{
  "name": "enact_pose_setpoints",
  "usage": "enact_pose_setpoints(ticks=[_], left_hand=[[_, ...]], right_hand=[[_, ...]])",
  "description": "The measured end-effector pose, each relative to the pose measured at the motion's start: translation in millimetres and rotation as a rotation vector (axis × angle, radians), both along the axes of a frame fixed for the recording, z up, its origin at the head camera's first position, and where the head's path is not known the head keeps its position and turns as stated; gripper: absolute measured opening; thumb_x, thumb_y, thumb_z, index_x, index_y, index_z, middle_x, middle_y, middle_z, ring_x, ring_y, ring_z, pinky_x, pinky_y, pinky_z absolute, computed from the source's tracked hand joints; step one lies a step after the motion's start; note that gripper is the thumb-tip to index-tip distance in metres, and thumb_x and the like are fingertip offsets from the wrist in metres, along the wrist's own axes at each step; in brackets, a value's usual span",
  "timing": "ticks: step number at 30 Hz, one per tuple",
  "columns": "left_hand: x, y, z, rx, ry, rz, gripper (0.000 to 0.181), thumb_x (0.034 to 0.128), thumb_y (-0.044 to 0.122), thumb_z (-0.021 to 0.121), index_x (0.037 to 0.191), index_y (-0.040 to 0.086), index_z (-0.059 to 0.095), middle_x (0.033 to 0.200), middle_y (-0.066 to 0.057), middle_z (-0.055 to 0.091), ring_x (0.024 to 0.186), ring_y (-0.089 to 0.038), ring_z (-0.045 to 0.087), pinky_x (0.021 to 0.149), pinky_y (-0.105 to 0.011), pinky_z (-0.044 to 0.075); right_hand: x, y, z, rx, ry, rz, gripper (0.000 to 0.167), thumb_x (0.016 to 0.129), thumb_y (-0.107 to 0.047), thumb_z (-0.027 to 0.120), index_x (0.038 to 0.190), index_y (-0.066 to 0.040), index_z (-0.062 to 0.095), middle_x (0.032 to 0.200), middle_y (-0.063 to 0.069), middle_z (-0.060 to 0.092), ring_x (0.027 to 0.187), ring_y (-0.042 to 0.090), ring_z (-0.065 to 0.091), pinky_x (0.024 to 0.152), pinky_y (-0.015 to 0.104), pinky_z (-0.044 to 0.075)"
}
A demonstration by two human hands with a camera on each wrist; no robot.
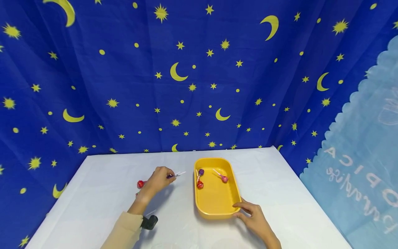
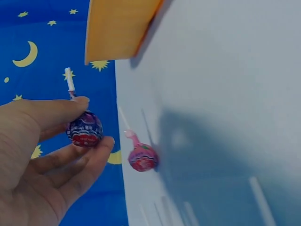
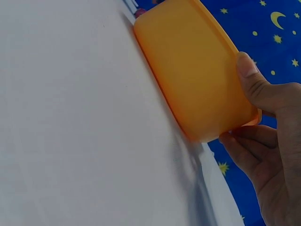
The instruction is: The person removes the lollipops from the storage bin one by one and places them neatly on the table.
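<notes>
My left hand is raised over the left part of the table and pinches a purple-wrapped lollipop between thumb and fingers. The lollipop's white stick points toward a yellow plastic container. At the container's near right corner, my right hand holds on, with the thumb at the rim and the fingers lower against the outside. Inside lie a purple lollipop, a red one and a pink one. A pink lollipop stays on the table beyond my left hand in the left wrist view.
A red lollipop lies on the white table left of my left hand. Several white sticks show at the bottom of the left wrist view. A blue curtain with stars and moons hangs behind the table.
</notes>
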State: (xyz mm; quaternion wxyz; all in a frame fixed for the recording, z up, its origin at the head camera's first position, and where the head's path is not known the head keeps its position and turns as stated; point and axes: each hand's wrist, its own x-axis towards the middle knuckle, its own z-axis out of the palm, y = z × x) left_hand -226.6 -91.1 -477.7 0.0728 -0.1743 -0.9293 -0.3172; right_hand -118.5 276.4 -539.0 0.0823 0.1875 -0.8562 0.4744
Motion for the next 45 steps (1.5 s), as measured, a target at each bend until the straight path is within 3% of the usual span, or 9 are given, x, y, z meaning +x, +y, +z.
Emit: enact_pose_setpoints(ticks=[8,12,22,31,45], left_hand=[[6.6,-4.2,-13.4,-0.084,-0.155,0.076,0.006,0.0815,0.012,0.077,0.078,0.009,0.073,0.079,0.0,0.07,0.079,-0.017,0.058,0.073,-0.038,0.051],[8.4,-6.5,-16.4,-0.12,-0.202,0.096,0.007,0.0806,0.015,0.079,0.08,0.01,0.074,0.081,0.0,0.068,0.081,-0.019,0.055,0.072,-0.039,0.049],[13.0,-6.3,-20.3,-0.162,-0.225,0.114,0.013,0.0763,0.017,0.082,0.077,0.012,0.07,0.081,-0.004,0.061,0.079,-0.019,0.053,0.072,-0.04,0.047],[11.5,-5.8,-26.3,-0.187,-0.175,0.109,0.017,0.0727,0.019,0.084,0.073,0.014,0.068,0.077,-0.004,0.062,0.074,-0.018,0.056,0.068,-0.038,0.048],[12.9,-3.5,-19.0,-0.178,-0.229,0.105,0.015,0.0766,0.02,0.082,0.078,0.011,0.07,0.077,-0.004,0.065,0.069,-0.017,0.052,0.065,-0.034,0.046]], right_hand=[[0.7,0.3,0.0,0.003,-0.016,-0.006,0.028,0.081,-0.017,0.076,0.104,-0.001,0.072,0.115,0.026,0.066,0.118,0.053,0.051,0.088,0.04,0.053],[-0.1,0.2,-0.7,-0.002,-0.01,0.002,0.027,0.081,-0.017,0.076,0.104,-0.001,0.072,0.114,0.024,0.068,0.118,0.053,0.051,0.088,0.039,0.053],[0.7,0.2,0.0,0.009,-0.019,-0.001,0.028,0.082,-0.018,0.076,0.104,-0.002,0.072,0.116,0.025,0.067,0.118,0.053,0.051,0.088,0.041,0.053],[0.5,-0.3,0.7,0.014,-0.025,-0.005,0.028,0.082,-0.019,0.076,0.105,-0.002,0.072,0.118,0.026,0.065,0.118,0.053,0.051,0.088,0.041,0.053],[0.6,0.4,0.5,0.002,-0.026,0.001,0.028,0.083,-0.018,0.075,0.105,-0.002,0.072,0.118,0.027,0.065,0.119,0.052,0.051,0.089,0.039,0.053]])
